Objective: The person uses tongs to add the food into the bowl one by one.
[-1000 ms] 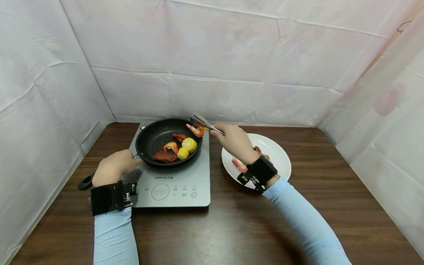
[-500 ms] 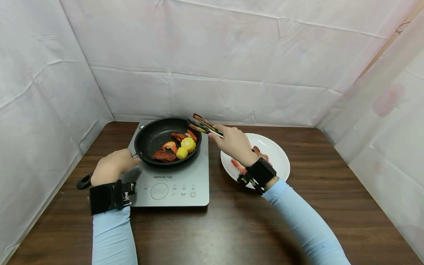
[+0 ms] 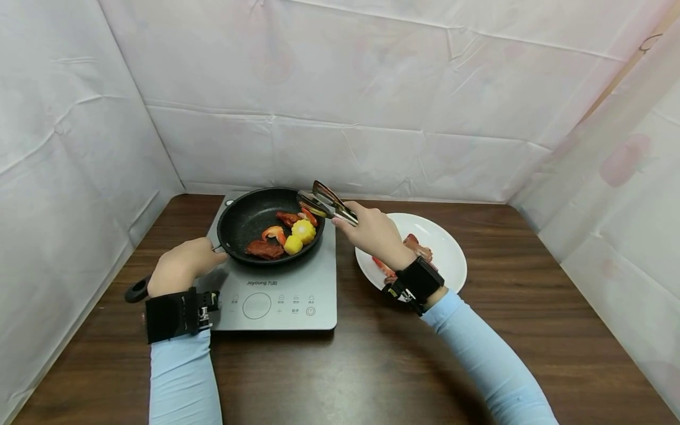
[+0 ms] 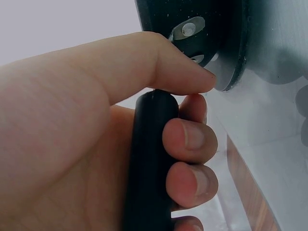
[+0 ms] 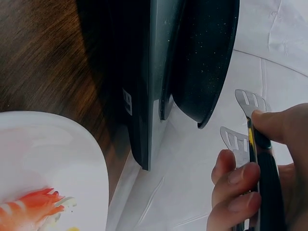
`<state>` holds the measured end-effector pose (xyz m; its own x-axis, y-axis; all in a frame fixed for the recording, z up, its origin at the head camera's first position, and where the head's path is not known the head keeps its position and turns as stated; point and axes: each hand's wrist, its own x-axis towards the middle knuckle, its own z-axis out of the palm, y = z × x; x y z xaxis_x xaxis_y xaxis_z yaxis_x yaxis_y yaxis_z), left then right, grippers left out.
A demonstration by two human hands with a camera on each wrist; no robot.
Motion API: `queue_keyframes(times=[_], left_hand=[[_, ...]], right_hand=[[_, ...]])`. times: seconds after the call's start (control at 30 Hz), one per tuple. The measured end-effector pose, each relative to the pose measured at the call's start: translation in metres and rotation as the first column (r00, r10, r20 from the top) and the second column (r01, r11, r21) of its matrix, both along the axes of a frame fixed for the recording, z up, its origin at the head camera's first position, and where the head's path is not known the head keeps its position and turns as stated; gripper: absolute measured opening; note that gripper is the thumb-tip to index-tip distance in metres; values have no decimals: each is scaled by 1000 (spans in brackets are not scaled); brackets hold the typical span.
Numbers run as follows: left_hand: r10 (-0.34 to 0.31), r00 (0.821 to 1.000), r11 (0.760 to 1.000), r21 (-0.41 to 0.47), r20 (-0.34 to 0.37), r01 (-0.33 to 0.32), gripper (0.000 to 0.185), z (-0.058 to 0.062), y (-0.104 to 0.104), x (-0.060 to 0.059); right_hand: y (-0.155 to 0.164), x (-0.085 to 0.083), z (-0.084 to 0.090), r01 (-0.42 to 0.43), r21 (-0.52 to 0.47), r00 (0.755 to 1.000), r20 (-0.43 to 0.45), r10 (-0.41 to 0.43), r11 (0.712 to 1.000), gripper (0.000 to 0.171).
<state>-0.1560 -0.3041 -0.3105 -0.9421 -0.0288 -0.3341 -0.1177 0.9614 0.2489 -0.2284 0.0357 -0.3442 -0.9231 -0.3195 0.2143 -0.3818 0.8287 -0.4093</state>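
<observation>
- Since a second ago, my tongs [image 3: 328,202] have let the shrimp [image 3: 307,216] drop into the pan [image 3: 249,221].
- Right hand [image 3: 372,232] grips the tongs over the pan's rim.
- Left hand [image 3: 180,267] grips the pan handle [image 4: 149,163].

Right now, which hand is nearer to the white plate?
Right. The right hand, gripping the tongs, is at the white plate's left rim; the left hand grips the pan handle across the cooktop.

A staged cooking booth: white sheeting [image 3: 340,88] walls a wooden table [image 3: 372,366] bearing an induction cooktop [image 3: 276,295].
</observation>
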Motion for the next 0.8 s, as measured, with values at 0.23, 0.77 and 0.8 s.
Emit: queue_keyframes(times=[0.23,0.77,0.8], left_hand=[[1,1000,1000,-5,4,-1,40,1,-1,0],[1,1000,1000,-13,1,-1,40,1,-3,2],[0,1000,1000,-13,2,0,40,1,-3,2]], right_hand=[[0,1,0,3,-2,1000,16,-3,1000,57],[6,13,-6,-20,-13,999,30,20,1000,60],[8,14,-7,-19,-22,999,35,20,1000,60]])
